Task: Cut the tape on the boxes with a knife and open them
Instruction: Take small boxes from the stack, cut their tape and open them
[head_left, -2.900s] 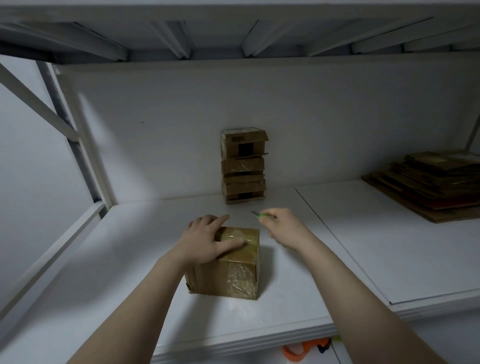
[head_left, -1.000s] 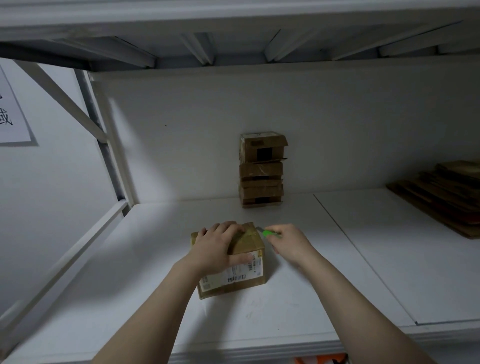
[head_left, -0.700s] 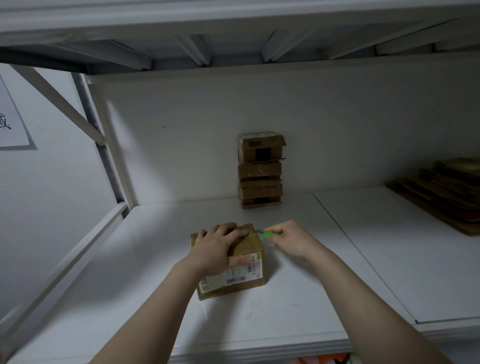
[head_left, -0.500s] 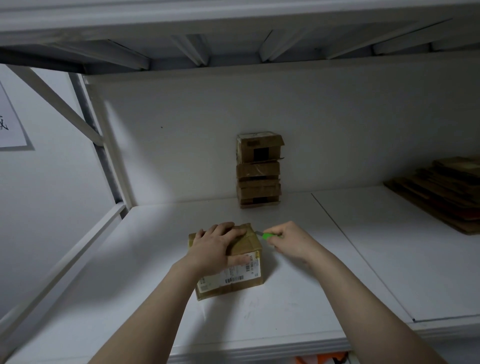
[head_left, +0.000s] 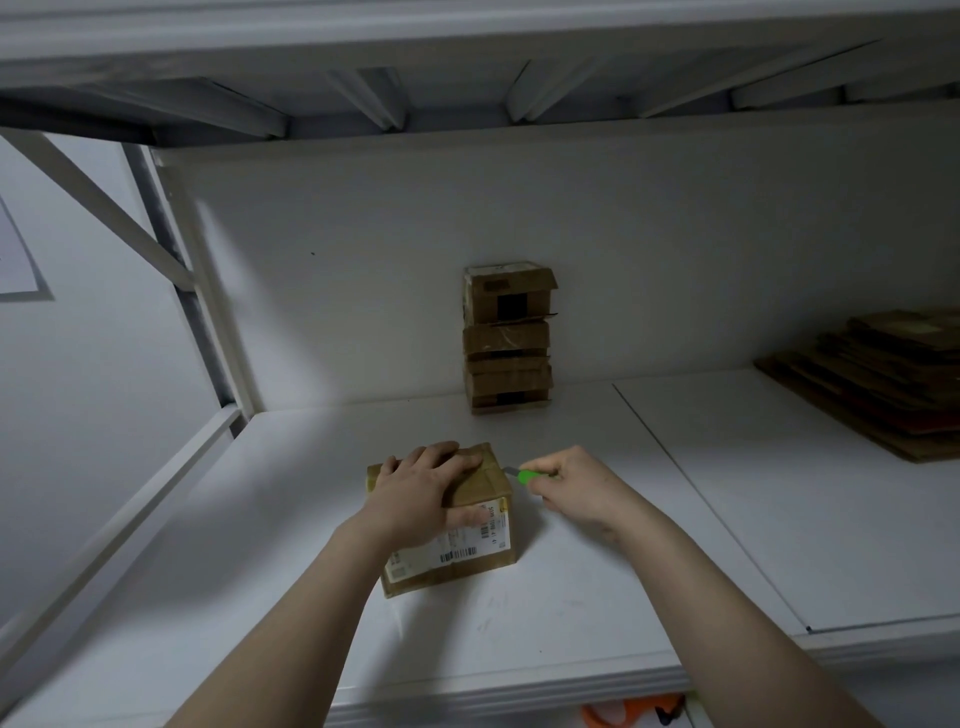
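A small taped cardboard box (head_left: 480, 540) with a white shipping label on its near face sits on the white shelf (head_left: 519, 623). My left hand (head_left: 423, 493) lies flat on its top, fingers spread, thumb over the front edge. My right hand (head_left: 571, 486) grips a green-handled knife (head_left: 525, 475); its blade tip touches the box's upper right edge. A stack of three taped boxes (head_left: 508, 338) stands against the back wall.
A pile of flattened cardboard (head_left: 883, 379) lies at the back right. A seam (head_left: 701, 493) divides the shelf boards. White frame posts and a diagonal brace (head_left: 171, 270) stand at left. Something orange (head_left: 631, 714) shows below the front edge. An upper shelf hangs overhead.
Since 2.9 s ago the box has been turned so its labelled face is toward me. Over the last second the hands hardly moved; the knife stays at the box's right top edge.
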